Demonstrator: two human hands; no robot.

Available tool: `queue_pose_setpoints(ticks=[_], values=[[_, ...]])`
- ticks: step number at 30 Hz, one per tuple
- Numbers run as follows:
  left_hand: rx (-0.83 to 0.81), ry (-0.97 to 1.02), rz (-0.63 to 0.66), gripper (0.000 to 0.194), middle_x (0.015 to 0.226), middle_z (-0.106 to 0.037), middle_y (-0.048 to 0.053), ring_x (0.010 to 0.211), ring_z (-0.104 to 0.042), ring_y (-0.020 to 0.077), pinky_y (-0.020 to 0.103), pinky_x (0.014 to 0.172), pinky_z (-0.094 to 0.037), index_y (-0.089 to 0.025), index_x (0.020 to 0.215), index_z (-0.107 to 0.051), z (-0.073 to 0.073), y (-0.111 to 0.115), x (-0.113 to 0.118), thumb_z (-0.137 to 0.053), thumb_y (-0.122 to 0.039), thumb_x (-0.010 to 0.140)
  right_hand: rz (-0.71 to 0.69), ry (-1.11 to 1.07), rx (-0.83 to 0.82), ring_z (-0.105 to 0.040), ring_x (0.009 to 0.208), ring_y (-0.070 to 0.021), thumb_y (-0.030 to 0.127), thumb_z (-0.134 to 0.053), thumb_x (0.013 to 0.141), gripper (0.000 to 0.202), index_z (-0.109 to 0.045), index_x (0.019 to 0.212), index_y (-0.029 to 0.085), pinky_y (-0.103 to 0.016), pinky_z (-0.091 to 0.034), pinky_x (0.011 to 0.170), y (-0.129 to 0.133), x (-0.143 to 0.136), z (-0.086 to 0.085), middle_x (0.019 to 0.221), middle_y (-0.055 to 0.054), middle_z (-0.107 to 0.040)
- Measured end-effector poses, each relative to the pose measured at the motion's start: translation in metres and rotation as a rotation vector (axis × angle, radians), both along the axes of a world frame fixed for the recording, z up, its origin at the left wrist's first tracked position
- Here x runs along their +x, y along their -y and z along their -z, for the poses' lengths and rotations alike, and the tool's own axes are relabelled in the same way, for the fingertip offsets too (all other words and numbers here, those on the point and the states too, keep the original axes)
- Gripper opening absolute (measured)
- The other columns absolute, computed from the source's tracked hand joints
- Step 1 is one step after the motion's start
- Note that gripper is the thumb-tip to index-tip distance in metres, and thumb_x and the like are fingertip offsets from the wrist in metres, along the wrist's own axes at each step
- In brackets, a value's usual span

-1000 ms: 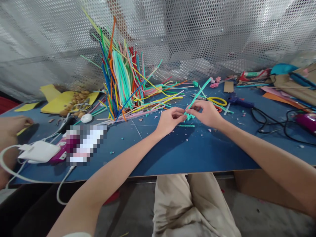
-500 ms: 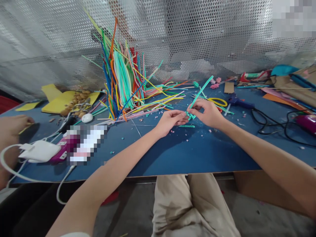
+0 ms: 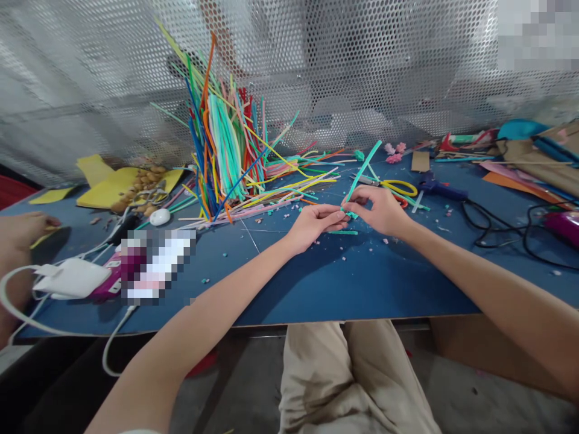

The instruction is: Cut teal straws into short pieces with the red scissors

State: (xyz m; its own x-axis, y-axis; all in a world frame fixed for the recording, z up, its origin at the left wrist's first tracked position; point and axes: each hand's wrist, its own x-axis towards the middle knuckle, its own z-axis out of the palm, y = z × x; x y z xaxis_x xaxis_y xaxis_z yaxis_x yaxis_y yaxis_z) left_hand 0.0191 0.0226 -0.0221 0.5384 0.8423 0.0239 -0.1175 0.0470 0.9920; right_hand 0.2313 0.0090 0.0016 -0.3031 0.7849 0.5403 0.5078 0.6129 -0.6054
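A teal pipe cleaner (image 3: pixel 364 169) rises at a slant from between the fingers of my right hand (image 3: pixel 380 210), which is closed on it. Beside it, my left hand (image 3: pixel 316 224) pinches the lower end of the same teal piece, its fingertips nearly touching those of the right. Small teal bits show between and behind the fingertips, partly hidden. Under the hands a short teal piece (image 3: pixel 342 232) lies on the blue table (image 3: pixel 289 295). Scissors with yellow handles (image 3: pixel 400 187) lie just behind my right hand.
Upright coloured pipe cleaners (image 3: pixel 226 150) stand at the back left. A blue glue gun (image 3: pixel 441 187) with a black cable is on the right. A phone (image 3: pixel 160 265) and white charger (image 3: pixel 75 277) lie left, near another person's hand (image 3: pixel 31 229). Behind is a perforated metal screen (image 3: pixel 362 72).
The upper end of the teal pipe cleaner has tipped slightly to the left. My left hand's fingers have shifted a little to the right, closer to my right hand.
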Motion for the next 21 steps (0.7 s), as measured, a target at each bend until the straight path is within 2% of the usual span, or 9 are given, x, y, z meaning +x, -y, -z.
queue_pose_setpoints(ticks=[4, 7, 10, 14, 18, 21], values=[[0.009, -0.026, -0.004, 0.048, 0.099, -0.08, 0.01, 0.081, -0.074, 0.0156, 0.033, 0.086, -0.063, -0.014, 0.103, -0.079, -0.004, 0.002, 0.001, -0.089, -0.051, 0.073, 0.032, 0.17, 0.019, -0.063, 0.074, -0.0197, 0.043, -0.057, 0.098, 0.029, -0.073, 0.09, 0.021, -0.035, -0.048, 0.072, -0.002, 0.009, -0.008, 0.084, -0.005, -0.073], [0.023, -0.025, -0.044, 0.047, 0.099, -0.08, 0.011, 0.078, -0.073, 0.0143, 0.031, 0.082, -0.062, -0.013, 0.101, -0.079, -0.008, 0.005, 0.002, -0.089, -0.05, 0.073, 0.17, 0.353, 0.0, -0.069, 0.088, -0.0236, 0.04, -0.04, 0.105, 0.038, -0.073, 0.107, 0.021, -0.036, -0.048, 0.081, -0.015, 0.034, -0.011, 0.094, -0.007, -0.077], [0.063, 0.009, -0.125, 0.045, 0.101, -0.08, 0.011, 0.077, -0.072, 0.0135, 0.028, 0.078, -0.062, -0.014, 0.101, -0.079, -0.011, 0.004, 0.002, -0.088, -0.049, 0.074, 0.367, 0.524, -0.048, -0.07, 0.101, -0.0302, 0.04, -0.048, 0.099, 0.037, -0.071, 0.117, 0.017, -0.041, -0.05, 0.088, -0.038, 0.071, -0.002, 0.113, -0.013, -0.076], [0.144, 0.033, -0.24, 0.042, 0.097, -0.08, 0.009, 0.07, -0.068, 0.0111, 0.025, 0.068, -0.06, -0.016, 0.102, -0.08, -0.014, -0.001, -0.001, -0.085, -0.05, 0.077, 0.487, 0.687, -0.086, -0.068, 0.105, -0.0368, 0.046, -0.057, 0.09, 0.049, -0.069, 0.121, 0.01, -0.047, -0.051, 0.093, -0.065, 0.106, 0.017, 0.114, -0.021, -0.074], [0.189, 0.071, -0.32, 0.042, 0.092, -0.08, 0.008, 0.065, -0.066, 0.0101, 0.025, 0.065, -0.058, -0.017, 0.104, -0.08, -0.017, -0.005, -0.003, -0.081, -0.052, 0.081, 0.479, 0.752, -0.153, -0.067, 0.107, -0.0368, 0.044, -0.056, 0.089, 0.051, -0.066, 0.125, 0.009, -0.047, -0.05, 0.095, -0.077, 0.113, 0.027, 0.112, -0.021, -0.073], [0.227, 0.079, -0.382, 0.041, 0.092, -0.08, 0.008, 0.063, -0.063, 0.0092, 0.025, 0.065, -0.057, -0.019, 0.105, -0.08, -0.017, -0.006, -0.004, -0.08, -0.052, 0.082, 0.516, 0.762, -0.115, -0.06, 0.12, -0.0404, 0.045, -0.057, 0.089, 0.059, -0.058, 0.134, 0.007, -0.05, -0.046, 0.102, -0.078, 0.109, 0.03, 0.123, -0.025, -0.068]])
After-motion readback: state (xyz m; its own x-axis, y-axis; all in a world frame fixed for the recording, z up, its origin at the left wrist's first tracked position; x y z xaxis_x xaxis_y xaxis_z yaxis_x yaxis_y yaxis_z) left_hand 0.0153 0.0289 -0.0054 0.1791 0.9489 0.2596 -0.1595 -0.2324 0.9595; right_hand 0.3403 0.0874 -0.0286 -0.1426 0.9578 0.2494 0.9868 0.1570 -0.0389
